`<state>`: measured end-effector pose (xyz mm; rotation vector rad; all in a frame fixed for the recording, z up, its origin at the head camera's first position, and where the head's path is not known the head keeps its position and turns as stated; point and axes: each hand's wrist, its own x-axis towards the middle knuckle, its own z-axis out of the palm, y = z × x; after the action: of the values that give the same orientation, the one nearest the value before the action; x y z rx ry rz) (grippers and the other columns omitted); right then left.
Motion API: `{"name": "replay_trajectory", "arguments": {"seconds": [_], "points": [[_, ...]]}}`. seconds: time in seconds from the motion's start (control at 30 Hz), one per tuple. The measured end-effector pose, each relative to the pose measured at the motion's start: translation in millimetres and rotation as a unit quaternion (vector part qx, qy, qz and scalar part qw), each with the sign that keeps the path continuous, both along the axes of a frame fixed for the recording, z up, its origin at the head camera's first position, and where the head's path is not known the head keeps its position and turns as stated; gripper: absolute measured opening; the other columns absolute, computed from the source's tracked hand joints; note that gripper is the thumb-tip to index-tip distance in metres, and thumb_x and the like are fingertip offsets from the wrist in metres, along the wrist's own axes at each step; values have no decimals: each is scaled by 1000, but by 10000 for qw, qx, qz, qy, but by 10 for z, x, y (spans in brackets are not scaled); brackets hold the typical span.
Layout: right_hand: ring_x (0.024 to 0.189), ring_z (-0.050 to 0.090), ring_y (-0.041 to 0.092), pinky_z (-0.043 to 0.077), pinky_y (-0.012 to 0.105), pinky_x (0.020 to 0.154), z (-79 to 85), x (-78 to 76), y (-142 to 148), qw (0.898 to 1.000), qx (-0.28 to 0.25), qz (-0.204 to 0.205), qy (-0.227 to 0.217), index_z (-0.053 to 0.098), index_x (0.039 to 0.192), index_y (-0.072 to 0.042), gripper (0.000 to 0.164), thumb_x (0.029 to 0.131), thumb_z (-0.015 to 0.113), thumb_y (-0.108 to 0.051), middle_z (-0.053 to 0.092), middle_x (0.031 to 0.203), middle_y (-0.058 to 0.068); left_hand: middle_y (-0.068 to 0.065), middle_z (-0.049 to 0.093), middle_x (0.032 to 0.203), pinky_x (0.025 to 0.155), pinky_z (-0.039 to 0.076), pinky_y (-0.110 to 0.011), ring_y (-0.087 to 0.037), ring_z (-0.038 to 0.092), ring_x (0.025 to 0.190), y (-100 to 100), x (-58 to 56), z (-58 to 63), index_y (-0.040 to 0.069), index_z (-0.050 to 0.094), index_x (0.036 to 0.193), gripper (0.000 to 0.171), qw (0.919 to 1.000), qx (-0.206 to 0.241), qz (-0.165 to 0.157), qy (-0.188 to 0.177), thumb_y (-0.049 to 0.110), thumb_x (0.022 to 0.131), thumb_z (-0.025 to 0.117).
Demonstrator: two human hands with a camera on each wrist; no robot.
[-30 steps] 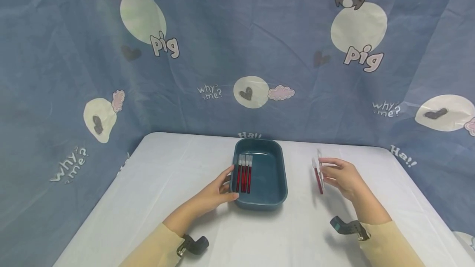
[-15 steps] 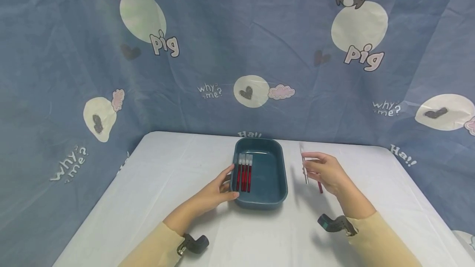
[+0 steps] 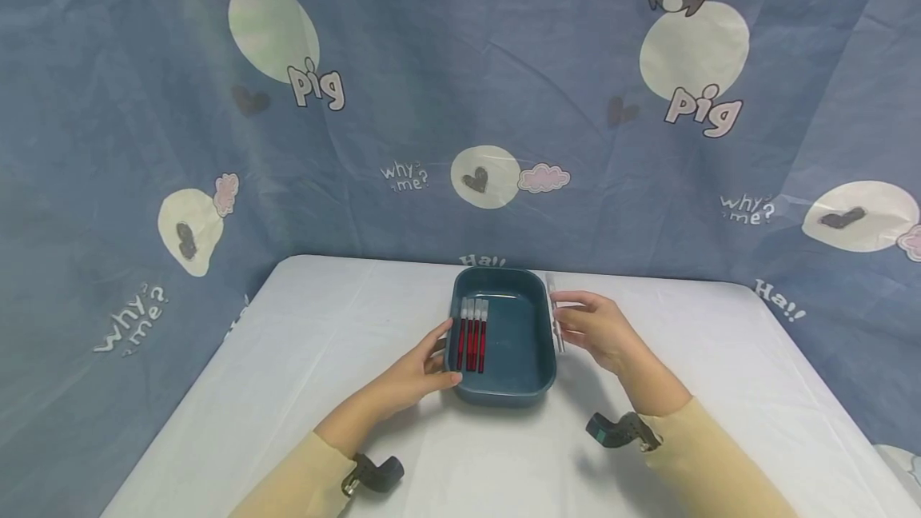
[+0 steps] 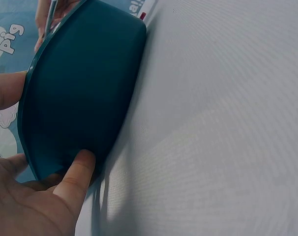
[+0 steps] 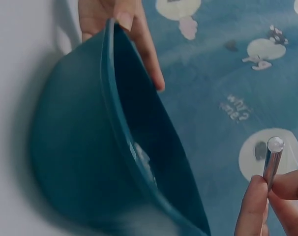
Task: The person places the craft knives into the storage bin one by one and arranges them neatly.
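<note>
A blue-green plastic tray [image 3: 518,350] sits on the white table, with several slim red pens [image 3: 472,342] with whitish caps side by side along its left inside. My left hand [image 3: 417,374] holds the tray's near left corner, thumb at the rim; the left wrist view shows fingers [image 4: 79,177] against the outer wall. Just beyond the right rim, my right hand [image 3: 593,330] pinches a slim silver pen [image 3: 558,330] with a clear end, held above the table. In the right wrist view the pen's round silver butt [image 5: 274,145] sticks up between the fingertips.
White cloth covers the table [image 3: 345,310], and a blue printed curtain [image 3: 403,102] hangs behind and beside it. A small red end [image 4: 143,15] shows past the tray in the left wrist view. Black wrist cameras [image 3: 612,430] jut from both sleeves.
My right hand has carried the silver pen left to the tray's right rim. It now hides the red pen that lay on the table. My left hand and the tray stay put.
</note>
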<state>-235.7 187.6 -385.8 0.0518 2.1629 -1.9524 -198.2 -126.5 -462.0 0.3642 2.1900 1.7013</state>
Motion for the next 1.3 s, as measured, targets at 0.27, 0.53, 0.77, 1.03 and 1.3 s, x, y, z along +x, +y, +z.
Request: {"name": "replay_trajectory", "arguments": {"seconds": [0.27,0.53,0.77,1.03,1.3], "points": [[89,61,17,57,25,76,-13,-81,-236,9998,-192,-98,-3,56,137,4,43,95,65,-3,62,110,12,-20,24,162,116,29,-55,-42,31,145,7,2,13,26,16,162,93,9999,-109,60,28,23,91,75],[82,61,15,58,24,73,-156,-129,-475,9993,-364,4,18,57,135,5,41,95,64,-1,63,105,12,-20,24,162,116,29,-54,-43,31,145,5,2,11,26,16,162,93,9999,-101,45,30,23,91,75],[77,62,12,57,23,70,-285,-168,-717,9986,-509,-44,-139,58,132,5,40,93,63,2,63,100,9,-21,23,162,116,29,-55,-43,31,145,-2,-1,9,25,14,162,92,10000,-21,-11,7,22,92,73],[75,59,15,58,27,69,-361,-191,-903,9991,-339,-158,-182,62,128,4,37,90,61,6,61,96,10,-20,23,162,115,31,-55,-42,32,145,-7,-7,7,26,14,162,92,10000,-60,-17,-20,23,92,73],[68,55,10,55,24,65,-434,-242,-975,9972,-333,-299,-592,63,126,2,36,91,62,7,57,90,7,-19,24,163,115,31,-55,-41,32,145,-14,-3,6,27,14,162,92,10000,-61,-8,-44,24,92,74]]}}
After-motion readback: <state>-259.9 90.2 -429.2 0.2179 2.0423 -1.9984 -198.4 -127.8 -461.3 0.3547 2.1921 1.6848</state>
